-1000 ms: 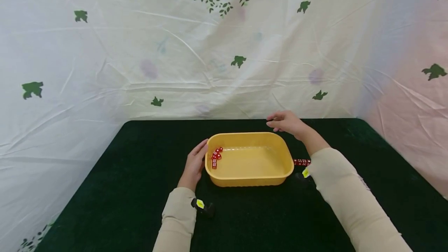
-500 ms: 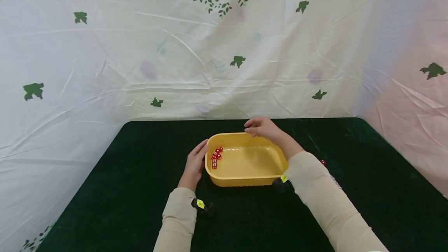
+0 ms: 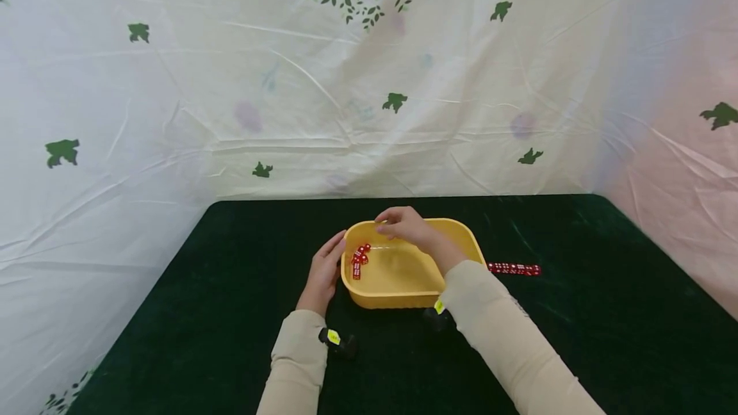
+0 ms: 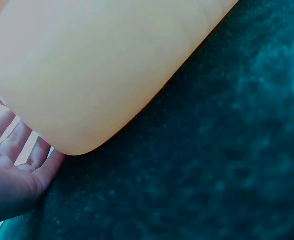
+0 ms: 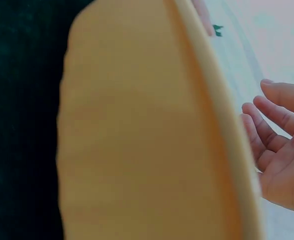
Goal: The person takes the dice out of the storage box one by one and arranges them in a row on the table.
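A yellow plastic tub (image 3: pixel 398 300) stands on the dark green cloth. Inside, against its left end, lie several red dice (image 3: pixel 357 264) with white pips. My left hand (image 3: pixel 321 274) rests on the tub's left end, and the left wrist view shows its fingers (image 4: pixel 38 152) extended along the outer wall. Above the left half of the tub hovers my right hand (image 3: pixel 406 226). In the right wrist view, its thumb stands apart from loosely bent fingers (image 5: pixel 264 127), with nothing seen between them. Right of the tub, a straight row of red dice (image 3: pixel 515 268) lies on the cloth.
The dark green table cover (image 3: pixel 190 338) reaches back to a pale curtain (image 3: pixel 323 114) with green leaf prints. Each wrist carries a small black camera (image 3: pixel 340 342) with a yellow tag. The right forearm (image 3: pixel 513 338) crosses the tub's front right corner.
My right hand has moved left from beyond the tub's back right corner to over its left half. The dice row at right is now uncovered by the sleeve. My left hand stays put.
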{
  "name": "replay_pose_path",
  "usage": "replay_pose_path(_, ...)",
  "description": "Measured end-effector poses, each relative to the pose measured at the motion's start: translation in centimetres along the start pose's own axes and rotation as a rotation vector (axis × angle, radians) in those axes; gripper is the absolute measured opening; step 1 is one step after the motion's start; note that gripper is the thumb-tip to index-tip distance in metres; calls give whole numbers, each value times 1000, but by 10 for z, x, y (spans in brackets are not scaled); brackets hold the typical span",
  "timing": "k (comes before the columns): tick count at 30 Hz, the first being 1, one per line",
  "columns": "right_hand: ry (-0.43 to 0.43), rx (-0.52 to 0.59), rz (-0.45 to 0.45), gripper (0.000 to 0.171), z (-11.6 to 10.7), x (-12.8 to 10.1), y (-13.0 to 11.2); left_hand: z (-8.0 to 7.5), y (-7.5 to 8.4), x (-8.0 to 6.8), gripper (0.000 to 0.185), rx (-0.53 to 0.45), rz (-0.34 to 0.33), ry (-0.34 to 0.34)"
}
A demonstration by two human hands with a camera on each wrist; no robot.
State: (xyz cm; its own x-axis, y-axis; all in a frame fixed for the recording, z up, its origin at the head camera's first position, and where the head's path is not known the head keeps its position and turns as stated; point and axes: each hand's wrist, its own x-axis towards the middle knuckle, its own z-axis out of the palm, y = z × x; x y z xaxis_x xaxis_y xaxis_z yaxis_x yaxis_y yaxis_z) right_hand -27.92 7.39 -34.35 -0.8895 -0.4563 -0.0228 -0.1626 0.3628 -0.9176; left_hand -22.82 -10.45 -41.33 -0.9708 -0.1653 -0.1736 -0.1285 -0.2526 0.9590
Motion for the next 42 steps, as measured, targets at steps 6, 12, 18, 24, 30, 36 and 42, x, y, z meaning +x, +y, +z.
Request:
replay_pose_path(6,-35,-10,11,26,14,5,6,0,0,1,39,0,0,-4)
replay_pose_path(12,-63,-23,16,25,25,-4,-1,1,1,0,38,-2,-1,-7)
replay_pose_path(18,-20,-32,62,20,32,7,18,2,0,-1,38,4,-8,-10)
replay_pose_path(24,-4,-57,92,19,36,8,21,1,1,-1,38,4,-10,-3)
replay_pose_path(30,-34,-89,140,19,37,10,24,0,2,-1,38,9,-11,-4)
replay_pose_path(36,-82,-90,156,20,37,10,26,-1,2,-1,38,7,-8,-9)
replay_pose_path(42,-109,-111,149,20,38,11,28,-1,2,-1,40,8,-6,-16)
